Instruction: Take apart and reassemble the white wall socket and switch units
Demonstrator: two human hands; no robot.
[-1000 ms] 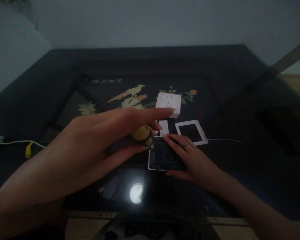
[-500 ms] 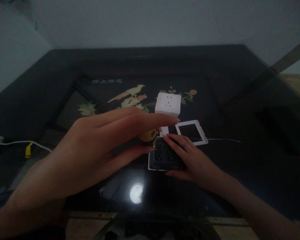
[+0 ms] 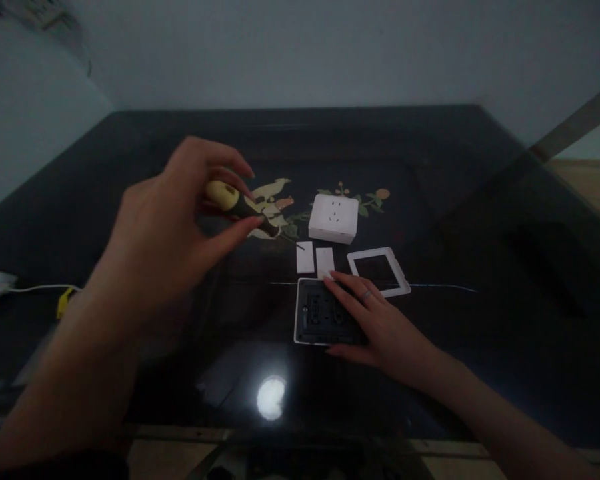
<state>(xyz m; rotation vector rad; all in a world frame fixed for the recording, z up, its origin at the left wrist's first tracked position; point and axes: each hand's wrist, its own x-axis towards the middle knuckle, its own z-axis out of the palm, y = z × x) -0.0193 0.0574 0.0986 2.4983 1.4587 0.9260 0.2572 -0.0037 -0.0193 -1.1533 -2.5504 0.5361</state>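
Observation:
My left hand (image 3: 173,220) is raised above the table, its fingers pinched round a screwdriver (image 3: 240,207) with a yellow and black handle and a thin tip that points down to the right. My right hand (image 3: 375,320) lies flat with fingers stretched out on a dark switch module in a white frame (image 3: 316,320), holding it down on the table. Two small white key covers (image 3: 315,259) lie just beyond the module.
A white wall socket box (image 3: 333,217) and a white square frame (image 3: 379,271) lie further back on the dark glossy table (image 3: 480,220) with a bird and flower inlay. A white cable with a yellow clip (image 3: 60,299) runs along the left edge. A lamp reflection shines near the front edge.
My left hand has lifted the screwdriver up and to the left, away from the switch module, uncovering the two white key covers. My right hand has stayed on the module.

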